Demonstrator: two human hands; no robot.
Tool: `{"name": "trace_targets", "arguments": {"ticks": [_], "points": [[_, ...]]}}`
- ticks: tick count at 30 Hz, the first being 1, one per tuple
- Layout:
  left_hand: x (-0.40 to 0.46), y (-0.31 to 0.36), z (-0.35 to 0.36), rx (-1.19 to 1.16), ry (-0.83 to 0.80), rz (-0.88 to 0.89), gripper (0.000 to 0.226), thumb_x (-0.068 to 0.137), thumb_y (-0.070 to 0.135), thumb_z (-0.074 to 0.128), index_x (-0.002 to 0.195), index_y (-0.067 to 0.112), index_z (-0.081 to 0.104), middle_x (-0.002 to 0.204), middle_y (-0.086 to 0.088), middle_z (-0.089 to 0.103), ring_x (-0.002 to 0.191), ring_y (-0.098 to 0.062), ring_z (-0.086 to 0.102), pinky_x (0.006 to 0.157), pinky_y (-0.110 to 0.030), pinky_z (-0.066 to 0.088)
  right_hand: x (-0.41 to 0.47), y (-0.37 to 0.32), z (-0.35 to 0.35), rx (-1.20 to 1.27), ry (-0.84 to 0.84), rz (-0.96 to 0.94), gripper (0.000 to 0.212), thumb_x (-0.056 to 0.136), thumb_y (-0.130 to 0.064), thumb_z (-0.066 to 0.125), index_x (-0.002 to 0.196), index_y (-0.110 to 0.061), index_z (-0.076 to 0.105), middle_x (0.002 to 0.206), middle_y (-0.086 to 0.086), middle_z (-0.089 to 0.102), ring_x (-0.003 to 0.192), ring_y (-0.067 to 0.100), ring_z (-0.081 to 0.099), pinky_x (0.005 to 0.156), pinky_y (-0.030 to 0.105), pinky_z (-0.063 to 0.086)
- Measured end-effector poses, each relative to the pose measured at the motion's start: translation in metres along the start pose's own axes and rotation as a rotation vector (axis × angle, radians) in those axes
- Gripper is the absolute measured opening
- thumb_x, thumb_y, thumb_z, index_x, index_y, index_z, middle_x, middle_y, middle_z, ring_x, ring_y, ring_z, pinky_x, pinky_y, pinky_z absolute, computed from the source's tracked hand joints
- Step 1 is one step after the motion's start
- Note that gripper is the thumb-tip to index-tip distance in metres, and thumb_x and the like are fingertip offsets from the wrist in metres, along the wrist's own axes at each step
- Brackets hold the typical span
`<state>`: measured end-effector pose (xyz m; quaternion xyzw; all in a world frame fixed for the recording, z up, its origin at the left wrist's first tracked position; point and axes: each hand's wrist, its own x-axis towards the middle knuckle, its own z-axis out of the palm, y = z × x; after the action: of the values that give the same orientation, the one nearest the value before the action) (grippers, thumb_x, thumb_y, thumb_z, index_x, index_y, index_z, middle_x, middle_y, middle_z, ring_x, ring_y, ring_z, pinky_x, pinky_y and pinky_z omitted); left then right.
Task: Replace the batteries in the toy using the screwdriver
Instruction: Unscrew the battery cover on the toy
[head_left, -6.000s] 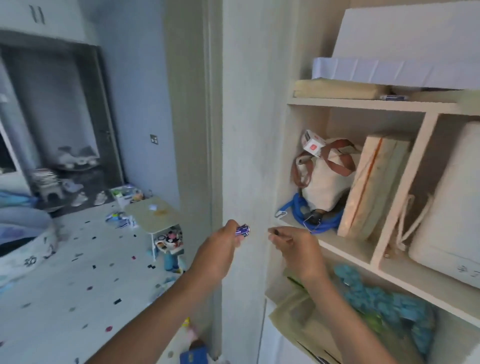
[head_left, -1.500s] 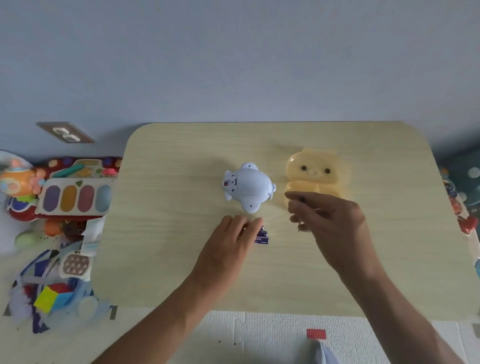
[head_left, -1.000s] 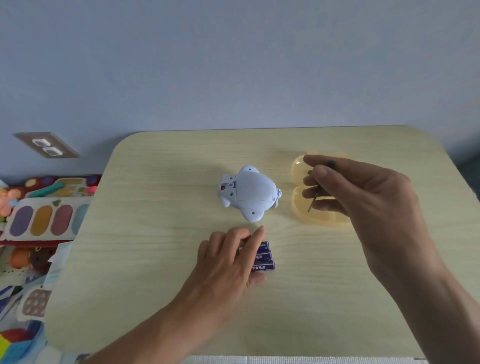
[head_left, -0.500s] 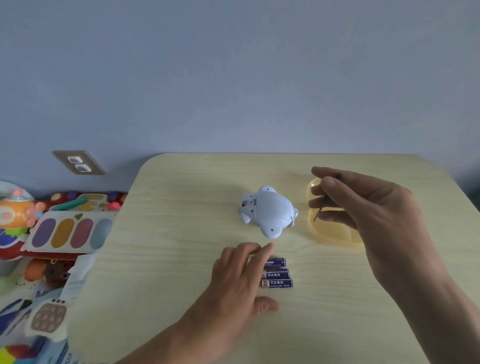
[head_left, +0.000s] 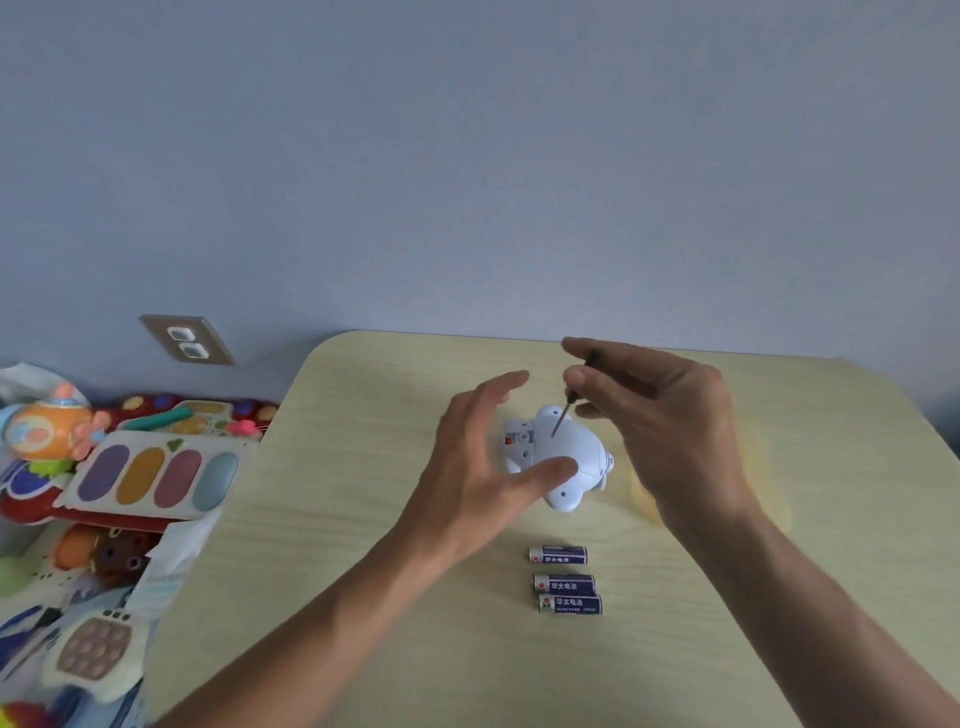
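A pale blue toy (head_left: 576, 452) lies belly-up on the light wooden table (head_left: 363, 519). My left hand (head_left: 478, 467) is open, fingers spread, thumb against the toy's near side. My right hand (head_left: 660, 426) pinches a thin dark screwdriver (head_left: 563, 415) whose tip points down at the toy's underside. Three blue batteries (head_left: 563, 582) lie side by side on the table in front of the toy, free of both hands.
A yellow bear-shaped piece (head_left: 644, 493) lies mostly hidden behind my right hand. Left of the table, a heap of colourful toys (head_left: 104, 483) covers the floor. A wall socket (head_left: 187, 340) sits on the blue wall behind.
My left hand has let go of the batteries and risen to the toy. My right hand has carried the screwdriver left, from over the yellow piece to above the toy.
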<state>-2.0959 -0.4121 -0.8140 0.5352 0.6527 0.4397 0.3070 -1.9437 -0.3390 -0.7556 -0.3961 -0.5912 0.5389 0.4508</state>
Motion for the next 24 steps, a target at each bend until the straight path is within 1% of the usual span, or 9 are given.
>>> {"name": "trace_targets", "arguments": {"ticks": [2,4,6,8,10,12,17,20,24], "points": [[0.006,-0.005,0.001,-0.022,0.006,-0.01,0.08,0.068,0.048,0.079,0.141,0.049,0.045,0.138,0.021,0.049,0.133,0.006,0.044,0.086,0.0,0.037,0.005,0.006,0.009,-0.037,-0.025,-0.002,0.021,0.084,-0.008,0.076,0.103,-0.018,0.079,0.079,-0.004,0.075,0.073,0.01,0.069,0.071,0.022,0.058],[0.01,-0.008,0.001,-0.015,0.006,-0.031,0.072,0.071,0.044,0.081,0.134,0.049,0.049,0.137,0.021,0.053,0.131,0.005,0.048,0.089,-0.006,0.039,0.008,0.012,0.013,-0.052,-0.037,-0.001,0.021,0.086,-0.009,0.074,0.105,-0.017,0.078,0.081,-0.002,0.075,0.074,0.011,0.069,0.072,0.023,0.059],[0.011,-0.012,0.002,-0.007,0.0,-0.046,0.065,0.075,0.037,0.086,0.129,0.049,0.051,0.134,0.021,0.057,0.125,0.005,0.054,0.089,-0.008,0.041,0.01,0.016,0.016,-0.044,-0.044,0.005,0.021,0.087,-0.009,0.072,0.106,-0.016,0.078,0.082,-0.002,0.075,0.074,0.011,0.07,0.072,0.022,0.058],[0.011,-0.014,0.005,-0.009,0.0,-0.056,0.058,0.078,0.032,0.087,0.127,0.042,0.058,0.126,0.019,0.063,0.116,0.001,0.061,0.088,-0.009,0.045,0.009,0.018,0.016,-0.017,-0.044,0.023,0.02,0.088,-0.008,0.071,0.106,-0.014,0.077,0.08,-0.002,0.075,0.074,0.011,0.071,0.072,0.02,0.057],[0.012,-0.017,0.008,-0.027,-0.003,-0.061,0.052,0.077,0.032,0.086,0.123,0.036,0.062,0.115,0.013,0.069,0.105,-0.005,0.068,0.083,-0.017,0.051,0.009,0.021,0.017,-0.003,-0.05,0.04,0.019,0.089,-0.007,0.07,0.106,-0.014,0.077,0.078,0.0,0.075,0.073,0.014,0.072,0.074,0.023,0.059],[0.012,-0.02,0.01,-0.061,-0.01,-0.071,0.049,0.076,0.034,0.084,0.12,0.033,0.063,0.109,0.011,0.073,0.097,-0.007,0.071,0.078,-0.018,0.052,0.008,0.021,0.016,0.001,-0.059,0.04,0.019,0.09,-0.007,0.069,0.106,-0.014,0.077,0.077,0.001,0.075,0.074,0.017,0.073,0.077,0.026,0.06],[0.01,-0.02,0.011,-0.081,0.001,-0.071,0.044,0.076,0.039,0.082,0.116,0.038,0.063,0.106,0.013,0.074,0.095,-0.004,0.071,0.078,-0.016,0.052,0.005,0.021,0.014,-0.051,-0.086,-0.012,0.021,0.091,-0.006,0.067,0.108,-0.013,0.076,0.08,-0.004,0.076,0.076,0.014,0.073,0.077,0.026,0.06],[0.01,-0.02,0.012,-0.096,0.0,-0.069,0.04,0.077,0.039,0.08,0.114,0.04,0.064,0.105,0.014,0.075,0.095,-0.004,0.072,0.082,-0.022,0.056,0.005,0.024,0.014,-0.083,-0.095,-0.024,0.022,0.092,-0.007,0.067,0.109,-0.015,0.076,0.08,-0.006,0.075,0.076,0.013,0.074,0.078,0.025,0.06],[0.009,-0.022,0.013,-0.082,0.006,-0.054,0.04,0.079,0.038,0.079,0.116,0.039,0.065,0.104,0.014,0.074,0.094,-0.003,0.071,0.08,-0.02,0.054,0.006,0.024,0.017,-0.129,-0.095,-0.053,0.023,0.09,-0.011,0.07,0.11,-0.02,0.076,0.083,-0.004,0.075,0.082,0.016,0.074,0.082,0.036,0.061]]}}
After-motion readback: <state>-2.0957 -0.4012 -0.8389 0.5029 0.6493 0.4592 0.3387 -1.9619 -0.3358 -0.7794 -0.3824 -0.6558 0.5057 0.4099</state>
